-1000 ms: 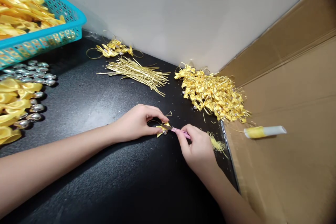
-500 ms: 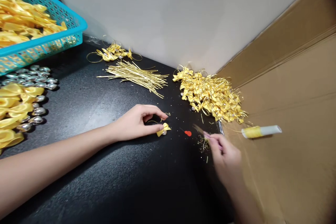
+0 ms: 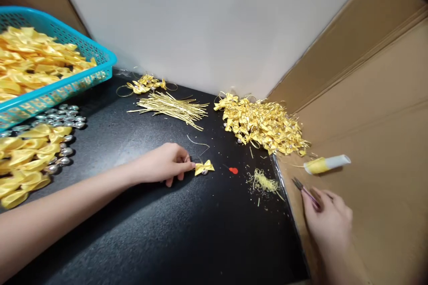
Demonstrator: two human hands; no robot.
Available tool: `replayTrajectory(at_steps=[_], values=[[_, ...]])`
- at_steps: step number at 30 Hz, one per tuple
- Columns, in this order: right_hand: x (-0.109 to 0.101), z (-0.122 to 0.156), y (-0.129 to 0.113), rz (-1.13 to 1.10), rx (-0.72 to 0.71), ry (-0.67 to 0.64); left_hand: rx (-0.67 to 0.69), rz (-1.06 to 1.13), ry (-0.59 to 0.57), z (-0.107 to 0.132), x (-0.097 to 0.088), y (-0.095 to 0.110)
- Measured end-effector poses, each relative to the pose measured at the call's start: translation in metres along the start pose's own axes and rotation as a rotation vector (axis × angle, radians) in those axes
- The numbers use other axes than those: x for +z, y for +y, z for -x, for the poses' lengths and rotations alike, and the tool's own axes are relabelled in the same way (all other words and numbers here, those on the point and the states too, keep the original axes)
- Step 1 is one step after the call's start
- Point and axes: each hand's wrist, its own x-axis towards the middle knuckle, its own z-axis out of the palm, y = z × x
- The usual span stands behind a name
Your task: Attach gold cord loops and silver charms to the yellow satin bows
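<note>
My left hand rests on the black table with its fingers pinched on a small yellow ribbon bow that has a bead and a thin gold thread loop. Off to the right, over the cardboard, my right hand is closed around small pink-handled scissors, blades pointing up-left. A little pile of yellow thread trimmings lies between the hands, beside a small red spot.
A heap of finished bows sits at the back right, a bundle of gold threads behind the left hand. A teal basket of ribbon, silver beads and yellow ribbon pieces lie left. A thread spool rests on the cardboard.
My right hand drew the scissors away from the bow and moved right onto the cardboard. The left hand stayed on the bow, and the view tilted up a little.
</note>
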Motion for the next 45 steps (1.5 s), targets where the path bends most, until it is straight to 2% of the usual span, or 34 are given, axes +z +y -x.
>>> replayTrajectory(at_steps=[2,3,6,8,10,13,16,19,21,22,24,27,29,33,36,45], values=[[-0.01,-0.008,-0.042,-0.228,-0.097,0.004,0.069,-0.001,0.08,-0.001,0.008,0.003],[-0.015,-0.011,-0.068,-0.374,-0.149,-0.066,0.103,-0.012,0.123,-0.001,0.012,0.005],[-0.021,-0.013,-0.146,-0.75,-0.302,-0.48,0.198,-0.058,0.243,0.004,0.026,0.009],[-0.014,-0.012,-0.185,-0.852,-0.39,-0.575,0.259,-0.099,0.315,0.009,0.035,0.009],[-0.003,-0.01,-0.206,-0.877,-0.46,-0.614,0.312,-0.124,0.356,0.015,0.043,0.007],[0.012,-0.009,-0.212,-0.962,-0.49,-0.64,0.336,0.006,0.324,0.019,0.044,0.001],[0.015,-0.01,-0.208,-1.101,-0.521,-0.571,0.269,0.334,0.301,0.018,0.037,-0.002],[0.012,-0.011,-0.206,-1.168,-0.562,-0.452,0.238,0.51,0.155,0.013,0.034,0.0],[0.01,-0.011,-0.206,-1.18,-0.579,-0.394,0.288,0.529,0.064,0.009,0.039,0.003],[0.01,-0.01,-0.207,-1.18,-0.585,-0.365,0.316,0.533,0.062,0.008,0.043,0.003],[0.008,-0.008,-0.207,-1.141,-0.576,-0.266,0.355,0.524,0.132,0.006,0.049,0.003],[0.006,-0.002,-0.208,-0.984,-0.562,-0.045,0.376,0.457,0.279,0.005,0.056,0.0],[0.005,0.002,-0.209,-0.865,-0.597,0.023,0.386,0.4,0.372,0.005,0.058,-0.003],[0.006,0.007,-0.214,-0.701,-0.638,-0.048,0.417,0.291,0.473,0.007,0.059,-0.006],[0.009,0.007,-0.216,-0.688,-0.613,-0.079,0.428,0.262,0.513,0.008,0.06,-0.008],[0.007,0.009,-0.219,-0.695,-0.571,-0.096,0.392,0.262,0.504,0.009,0.061,-0.008]])
